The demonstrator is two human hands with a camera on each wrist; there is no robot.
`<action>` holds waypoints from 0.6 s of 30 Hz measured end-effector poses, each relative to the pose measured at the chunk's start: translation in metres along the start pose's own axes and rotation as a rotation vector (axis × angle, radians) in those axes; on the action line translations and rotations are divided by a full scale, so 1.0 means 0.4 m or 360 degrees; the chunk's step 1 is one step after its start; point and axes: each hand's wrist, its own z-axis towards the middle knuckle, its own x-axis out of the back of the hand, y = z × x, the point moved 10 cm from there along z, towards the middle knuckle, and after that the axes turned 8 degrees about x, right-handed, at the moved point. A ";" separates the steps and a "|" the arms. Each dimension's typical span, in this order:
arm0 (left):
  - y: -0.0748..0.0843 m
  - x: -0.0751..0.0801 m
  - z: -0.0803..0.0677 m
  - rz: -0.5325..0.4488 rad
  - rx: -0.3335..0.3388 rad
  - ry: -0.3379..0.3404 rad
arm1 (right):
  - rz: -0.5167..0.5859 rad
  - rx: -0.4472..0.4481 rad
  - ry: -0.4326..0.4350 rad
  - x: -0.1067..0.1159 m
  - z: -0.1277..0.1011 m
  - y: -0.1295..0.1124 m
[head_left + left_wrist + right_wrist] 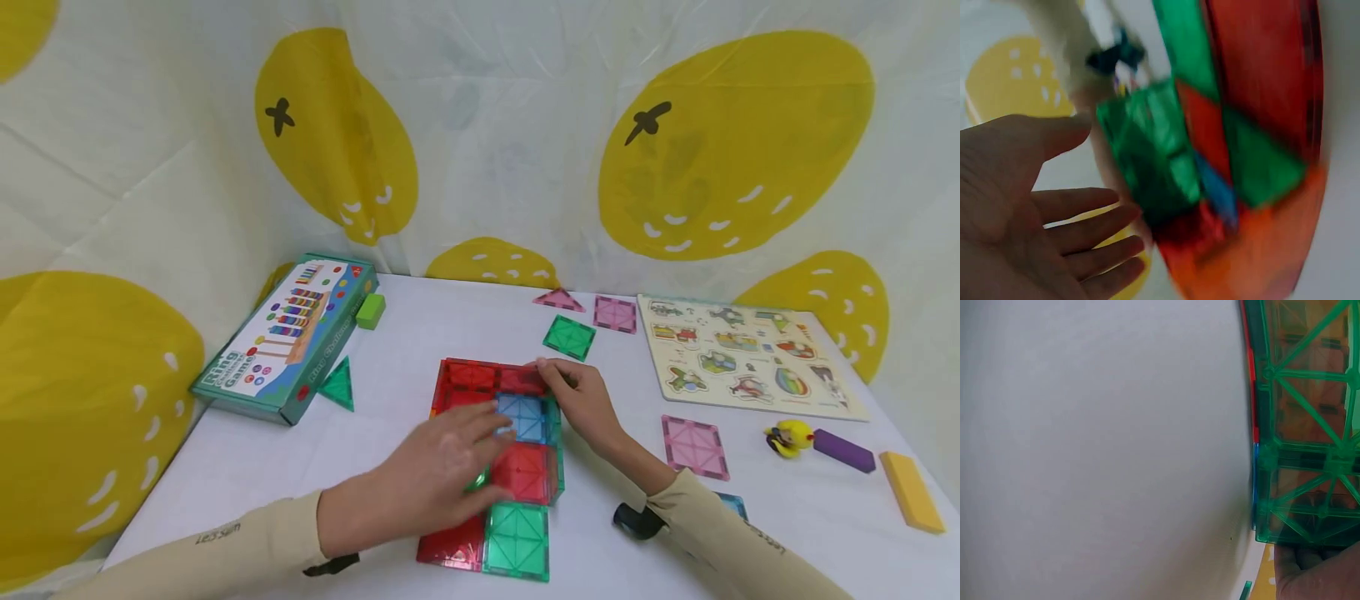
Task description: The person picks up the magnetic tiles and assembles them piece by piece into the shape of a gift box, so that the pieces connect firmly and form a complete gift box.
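Landmark: tile mat (517, 537), a flat patch of translucent square magnetic tiles, red, green and blue with moulded X ribs, lying mid-bench (390, 350) just ahead of the person.
Left hand (435, 475): fingers straight and spread, palm down on the near-left part of the mat; it presses and grips nothing.
Left wrist view: blurred; shows the open palm (1016, 206) with relaxed fingers and smeared red, green and orange tile colour (1254, 156), which the head view cannot show from beneath.
Right hand (581, 400): at the mat's far-right edge, fingertips curled round the rim of a tile there, holding it.
Right wrist view: a green tile (1310, 419) seen edge-on, its ribs sharp, standing off the white bench surface (1097, 444); a thumb (1319, 575) shows below it. The head view does not show this lift plainly.
Right of mat: loose pink tile (693, 446); beyond it a yellow duck toy (787, 436), purple block (843, 450), yellow block (911, 492).
Left of mat: green triangle tile (339, 385), boxed ring game (288, 333).
Beyond mat: green square tile (569, 337), wooden peg puzzle board (742, 354).
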 end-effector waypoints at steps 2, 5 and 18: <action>0.042 -0.057 -0.018 0.0111 -0.0089 -0.0187 | 0.0002 -0.0005 0.0004 0.000 0.001 0.003; 0.072 -0.135 -0.046 0.0234 -0.0145 -0.0419 | -0.0001 -0.0001 -0.0003 -0.003 0.001 0.005; 0.068 -0.197 -0.056 0.0310 -0.0096 -0.0415 | 0.0006 0.0022 0.0010 0.000 -0.004 0.003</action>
